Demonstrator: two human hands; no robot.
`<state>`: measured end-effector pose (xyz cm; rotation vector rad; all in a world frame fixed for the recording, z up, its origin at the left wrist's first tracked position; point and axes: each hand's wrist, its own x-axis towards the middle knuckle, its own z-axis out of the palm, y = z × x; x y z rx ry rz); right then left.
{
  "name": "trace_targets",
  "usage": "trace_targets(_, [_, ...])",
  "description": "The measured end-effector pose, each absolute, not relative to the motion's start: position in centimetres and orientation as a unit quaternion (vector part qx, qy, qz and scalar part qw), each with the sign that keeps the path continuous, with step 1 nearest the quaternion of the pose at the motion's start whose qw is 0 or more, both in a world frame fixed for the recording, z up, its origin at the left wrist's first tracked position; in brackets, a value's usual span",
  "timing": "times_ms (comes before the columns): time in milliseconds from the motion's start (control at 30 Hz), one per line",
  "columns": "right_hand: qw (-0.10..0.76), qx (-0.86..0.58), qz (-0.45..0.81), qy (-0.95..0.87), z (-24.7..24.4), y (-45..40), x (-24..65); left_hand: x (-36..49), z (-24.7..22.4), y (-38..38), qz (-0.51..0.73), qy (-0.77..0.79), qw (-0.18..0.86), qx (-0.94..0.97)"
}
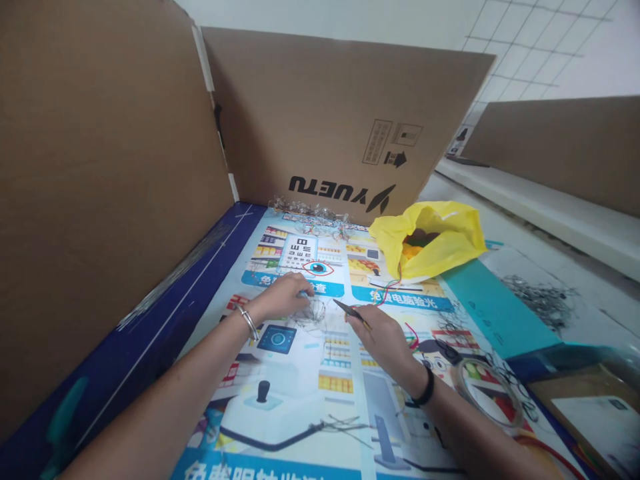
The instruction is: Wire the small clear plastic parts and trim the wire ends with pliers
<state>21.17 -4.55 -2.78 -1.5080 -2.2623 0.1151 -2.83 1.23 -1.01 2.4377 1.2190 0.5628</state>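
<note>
My left hand [286, 295], with a silver bangle at its wrist, is over the middle of the printed sheet. Its fingers curl down at a tangle of thin wire [314, 313]; what they pinch is too small to name. To its right, my right hand [383, 337] holds a slim dark pointed tool [347, 309], the tip directed left toward the wire. A black band is round the right wrist. Red and green strands [387, 292] run from beside the right hand up to a yellow bag [440, 240].
Cardboard panels [320, 107] stand at the left and back. Clear wired pieces [320, 212] line the back edge. Straight wires [170, 277] lie at left, a wire pile [540, 300] at right. A tape roll [487, 393] is near my right forearm.
</note>
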Motion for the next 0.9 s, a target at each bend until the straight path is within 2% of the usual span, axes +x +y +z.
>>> trace_targets(267, [0.204,-0.544,0.052,-0.813,-2.7,-4.6,21.2,-2.2,-0.9,1.0,0.240,0.451,0.218,0.832])
trace_targets(500, [0.195,-0.549,0.046,-0.812,-2.5,-4.5,21.2,-2.4,0.9,0.3,0.209,0.485,0.249,0.812])
trace_targets(900, [0.204,-0.548,0.042,-0.810,-2.4,-4.5,21.2,-2.3,1.4,0.0,0.223,0.552,0.203,0.778])
